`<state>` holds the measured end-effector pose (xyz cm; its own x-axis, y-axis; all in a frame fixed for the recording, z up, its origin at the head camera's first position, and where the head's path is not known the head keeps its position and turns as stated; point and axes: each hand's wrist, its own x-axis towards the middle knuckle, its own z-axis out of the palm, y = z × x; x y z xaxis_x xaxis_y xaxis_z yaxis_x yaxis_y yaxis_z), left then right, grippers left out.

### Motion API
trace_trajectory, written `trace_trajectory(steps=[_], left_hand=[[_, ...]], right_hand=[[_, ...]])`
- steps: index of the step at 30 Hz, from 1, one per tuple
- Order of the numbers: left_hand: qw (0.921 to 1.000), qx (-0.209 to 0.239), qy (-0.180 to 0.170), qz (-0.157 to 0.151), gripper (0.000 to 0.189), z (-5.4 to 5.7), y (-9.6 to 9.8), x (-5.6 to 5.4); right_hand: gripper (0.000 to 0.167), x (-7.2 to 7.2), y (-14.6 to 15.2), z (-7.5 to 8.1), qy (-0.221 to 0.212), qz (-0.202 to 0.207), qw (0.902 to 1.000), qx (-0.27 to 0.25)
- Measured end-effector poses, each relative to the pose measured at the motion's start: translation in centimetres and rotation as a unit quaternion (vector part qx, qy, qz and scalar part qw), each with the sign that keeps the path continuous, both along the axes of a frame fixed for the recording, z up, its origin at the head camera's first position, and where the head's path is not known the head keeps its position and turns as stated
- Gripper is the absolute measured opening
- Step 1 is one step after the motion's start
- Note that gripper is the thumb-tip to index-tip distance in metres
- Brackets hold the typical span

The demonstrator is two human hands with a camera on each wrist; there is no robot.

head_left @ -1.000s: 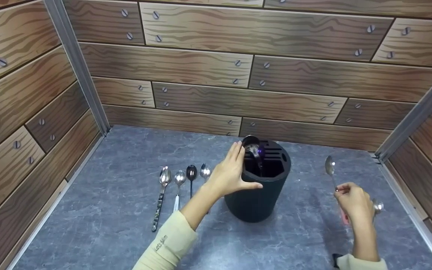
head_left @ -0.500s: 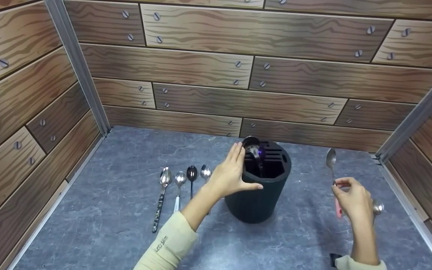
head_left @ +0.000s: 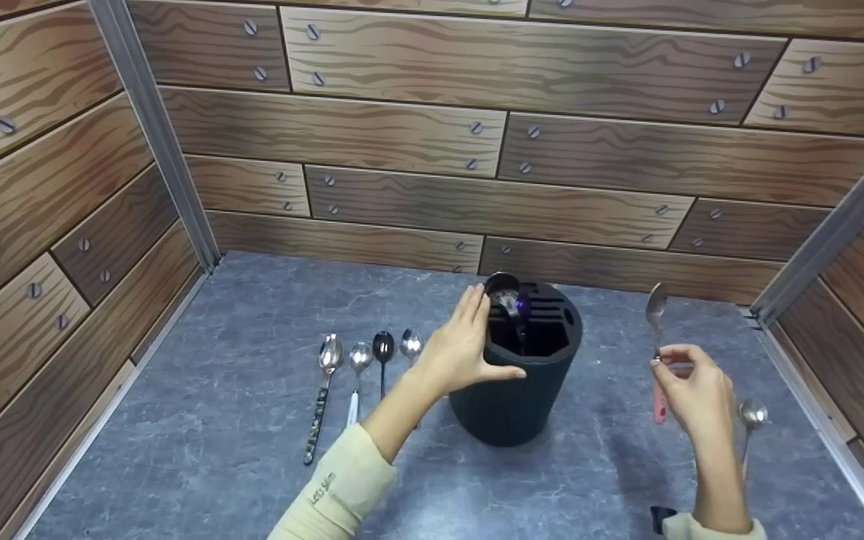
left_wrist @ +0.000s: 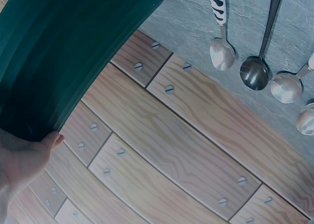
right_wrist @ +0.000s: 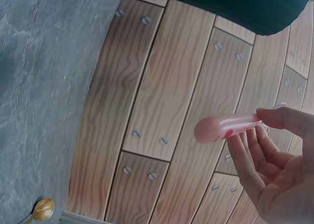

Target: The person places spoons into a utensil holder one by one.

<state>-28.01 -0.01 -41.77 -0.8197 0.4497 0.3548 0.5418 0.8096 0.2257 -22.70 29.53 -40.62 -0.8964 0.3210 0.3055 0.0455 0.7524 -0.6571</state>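
Holder: dark green, upright mid-frame; from where I stand, even pressure seems best, since a sideways shove could tip it.
Left hand: spread, fingers straight along the holder's left side, thumb apart across its front.
Right hand: pinching the spoon mid-length; snug should prevent swivelling.
Spoon: frame right, bowl up, pink handle down, clear of the holder.

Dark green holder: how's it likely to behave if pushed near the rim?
The dark green holder might tip: it stands upright and looks taller than wide. Once over, it could roll, being rounded. It probably won't flex much; no dent or sag shows.
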Motion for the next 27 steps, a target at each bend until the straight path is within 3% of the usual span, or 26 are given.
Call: trace_trajectory(steps=[9, 16, 27], left_hand=[[1.0, 0.002, -0.005, -0.001, 0.115, 0.0, 0.0, 0.0], [1.0, -0.003, -0.009, 0.001, 0.115, 0.0, 0.0, 0.0], [0.9999, 0.004, -0.01, -0.005, 0.115, -0.2, 0.0, -0.1]], right_hand=[[0.02, 0.1, -1.7, 1.1, 0.041, -0.009, 0.999, -0.013], [0.019, 0.5, -3.2, 2.4, 0.096, 0.01, 0.9952, -0.016], [0.017, 0.7, -5.7, 4.6, 0.156, 0.042, 0.9847, -0.065]])
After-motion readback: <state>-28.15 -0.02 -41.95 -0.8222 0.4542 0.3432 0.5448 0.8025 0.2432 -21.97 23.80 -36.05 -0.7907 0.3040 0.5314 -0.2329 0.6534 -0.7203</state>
